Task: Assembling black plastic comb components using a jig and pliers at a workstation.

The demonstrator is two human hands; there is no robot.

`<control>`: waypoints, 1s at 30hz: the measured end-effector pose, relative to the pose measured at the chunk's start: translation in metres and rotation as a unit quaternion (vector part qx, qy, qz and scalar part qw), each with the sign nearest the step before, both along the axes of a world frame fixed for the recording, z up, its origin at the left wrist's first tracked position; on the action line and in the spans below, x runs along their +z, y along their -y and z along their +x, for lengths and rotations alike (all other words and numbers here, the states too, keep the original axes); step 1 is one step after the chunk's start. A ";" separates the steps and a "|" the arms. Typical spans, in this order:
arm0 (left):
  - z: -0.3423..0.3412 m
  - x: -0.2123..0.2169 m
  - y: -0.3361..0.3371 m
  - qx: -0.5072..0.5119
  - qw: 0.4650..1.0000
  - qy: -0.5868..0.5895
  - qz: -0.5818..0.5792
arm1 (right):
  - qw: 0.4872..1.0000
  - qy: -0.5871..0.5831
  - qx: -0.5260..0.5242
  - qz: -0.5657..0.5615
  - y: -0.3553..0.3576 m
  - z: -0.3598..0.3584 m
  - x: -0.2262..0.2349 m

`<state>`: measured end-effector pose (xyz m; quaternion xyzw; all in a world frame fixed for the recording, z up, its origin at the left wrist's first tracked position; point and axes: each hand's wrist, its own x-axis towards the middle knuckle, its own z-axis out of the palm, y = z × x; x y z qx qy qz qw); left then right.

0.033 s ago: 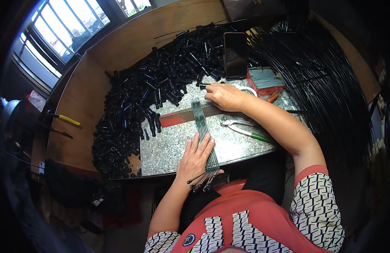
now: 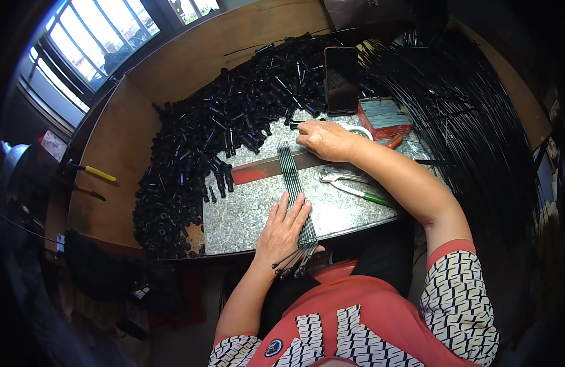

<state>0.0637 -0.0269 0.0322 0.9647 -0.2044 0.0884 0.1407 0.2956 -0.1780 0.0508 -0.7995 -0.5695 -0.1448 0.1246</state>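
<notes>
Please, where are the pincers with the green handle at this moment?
In the head view, the pincers lie on the speckled board, to the right of the thin rods and below the right hand.

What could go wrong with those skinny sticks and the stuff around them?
The thin rods lie side by side across the flat bar, with the left hand on them; if it slips, they might slide out of line. The pincers lie near the right forearm, which could knock them. The phone seems propped up beside loose black parts; a bump might tip it.
</notes>
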 end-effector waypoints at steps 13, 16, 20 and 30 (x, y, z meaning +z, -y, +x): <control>0.001 -0.004 -0.001 -0.010 1.000 0.028 0.002 | 0.986 -0.032 0.008 0.163 -0.004 0.002 -0.010; -0.002 -0.004 -0.004 -0.006 0.999 0.037 0.001 | 0.984 -0.003 -0.049 0.171 0.031 0.019 0.015; 0.000 -0.004 -0.003 -0.009 0.999 0.044 0.005 | 0.959 0.066 -0.277 -0.011 0.106 0.037 0.052; 0.001 -0.008 -0.003 -0.010 0.999 0.038 0.004 | 0.918 0.037 -0.350 -0.183 0.160 0.048 0.026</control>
